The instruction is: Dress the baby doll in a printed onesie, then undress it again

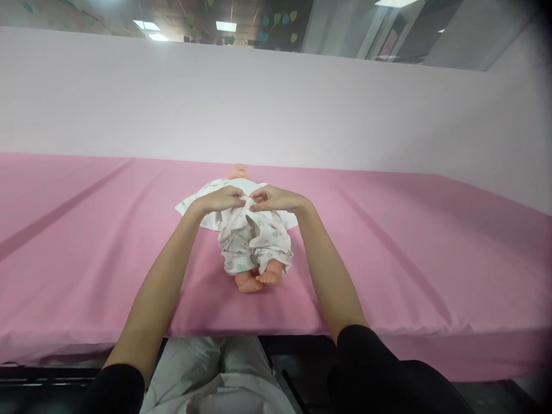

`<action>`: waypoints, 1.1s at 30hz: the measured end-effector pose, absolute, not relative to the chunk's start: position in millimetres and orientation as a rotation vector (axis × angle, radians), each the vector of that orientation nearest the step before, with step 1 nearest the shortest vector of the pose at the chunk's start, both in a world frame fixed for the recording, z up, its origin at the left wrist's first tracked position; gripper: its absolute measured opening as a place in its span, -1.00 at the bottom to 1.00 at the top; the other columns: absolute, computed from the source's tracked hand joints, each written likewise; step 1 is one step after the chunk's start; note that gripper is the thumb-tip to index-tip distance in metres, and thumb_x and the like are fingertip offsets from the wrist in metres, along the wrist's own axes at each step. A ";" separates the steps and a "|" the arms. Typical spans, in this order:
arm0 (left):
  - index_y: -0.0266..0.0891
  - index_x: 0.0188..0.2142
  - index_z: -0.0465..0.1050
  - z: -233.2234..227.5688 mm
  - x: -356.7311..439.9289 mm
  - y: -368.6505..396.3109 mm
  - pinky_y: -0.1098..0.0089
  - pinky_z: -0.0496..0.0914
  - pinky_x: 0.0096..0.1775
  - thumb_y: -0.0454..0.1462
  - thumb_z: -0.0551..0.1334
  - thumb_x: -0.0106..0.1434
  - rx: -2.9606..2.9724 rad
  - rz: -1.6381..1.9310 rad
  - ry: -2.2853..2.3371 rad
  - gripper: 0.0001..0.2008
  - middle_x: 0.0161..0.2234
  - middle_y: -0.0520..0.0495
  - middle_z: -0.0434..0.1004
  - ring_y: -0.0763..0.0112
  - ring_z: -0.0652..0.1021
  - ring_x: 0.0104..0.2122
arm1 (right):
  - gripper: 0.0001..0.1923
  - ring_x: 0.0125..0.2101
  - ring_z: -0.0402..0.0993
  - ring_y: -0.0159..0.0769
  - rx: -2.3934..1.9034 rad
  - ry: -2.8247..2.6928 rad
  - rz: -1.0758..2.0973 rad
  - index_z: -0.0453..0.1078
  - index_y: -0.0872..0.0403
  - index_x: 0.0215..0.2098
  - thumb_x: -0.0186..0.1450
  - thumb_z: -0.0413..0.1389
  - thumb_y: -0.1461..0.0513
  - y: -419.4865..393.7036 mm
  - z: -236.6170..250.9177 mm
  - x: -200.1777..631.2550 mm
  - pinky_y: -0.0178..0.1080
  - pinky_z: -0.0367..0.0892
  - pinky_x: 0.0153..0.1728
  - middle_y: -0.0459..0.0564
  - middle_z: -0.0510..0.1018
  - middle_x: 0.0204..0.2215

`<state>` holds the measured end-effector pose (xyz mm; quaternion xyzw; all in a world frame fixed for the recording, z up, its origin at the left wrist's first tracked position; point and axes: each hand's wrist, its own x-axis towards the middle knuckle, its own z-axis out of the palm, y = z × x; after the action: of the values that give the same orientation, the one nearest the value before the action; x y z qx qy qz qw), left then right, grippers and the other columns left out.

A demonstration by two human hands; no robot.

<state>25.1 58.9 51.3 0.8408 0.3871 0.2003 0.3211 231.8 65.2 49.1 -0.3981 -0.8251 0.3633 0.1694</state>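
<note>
A baby doll [249,283] lies on its back, its head at the far side and its bare feet pointing toward me. It wears white printed pants [271,233] and a white top [218,185] with its sleeves spread out to the sides. At the doll's middle, my left hand [222,199] is closed, pinching the waist of the pants. Opposite it, close by, my right hand [276,199] pinches the same bunched cloth from the other side. The fingertips are partly buried in the folds.
The doll rests on a table with a pink cloth [388,259], lightly creased, hanging over the near edge. A white wall [276,103] rises along the back, with reflective glass [259,23] above it. My lap is just below the table edge.
</note>
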 end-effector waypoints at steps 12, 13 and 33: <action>-0.23 -0.41 0.41 28.1 -4.7 89.9 0.41 0.13 -0.43 -0.02 0.24 0.04 2.197 0.324 1.214 -0.68 -0.45 0.00 0.34 0.42 0.31 -0.45 | -0.59 -0.57 0.02 -0.51 -1.306 -2.179 0.970 0.19 0.10 -0.60 -0.03 0.34 0.11 92.9 25.8 246.5 -0.37 -0.07 -0.58 -0.22 0.14 -0.62; -0.24 -0.44 0.39 25.9 -7.1 92.1 0.41 0.12 -0.44 -0.03 0.24 0.05 2.189 0.346 1.205 -0.69 -0.47 0.01 0.31 0.43 0.29 -0.46 | -0.57 -0.57 0.03 -0.51 -1.287 -2.150 1.029 0.19 0.10 -0.61 -0.05 0.36 0.10 94.5 23.0 249.6 -0.37 -0.05 -0.57 -0.22 0.14 -0.62; -0.15 0.04 0.30 7.7 -29.7 106.8 0.34 0.33 -0.13 -0.14 0.20 0.02 1.961 0.343 1.334 -0.46 -0.16 -0.06 0.48 0.31 0.48 -0.19 | -0.64 -0.30 0.40 -0.37 -1.331 -1.738 1.398 0.43 0.07 -0.10 0.11 0.20 0.32 107.9 -0.3 285.4 -0.37 0.31 -0.33 -0.03 0.52 -0.31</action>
<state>-29.7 106.8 7.7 0.7623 0.5184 0.1331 0.3639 285.4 107.9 -0.3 -0.4937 -0.6444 0.5185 0.2686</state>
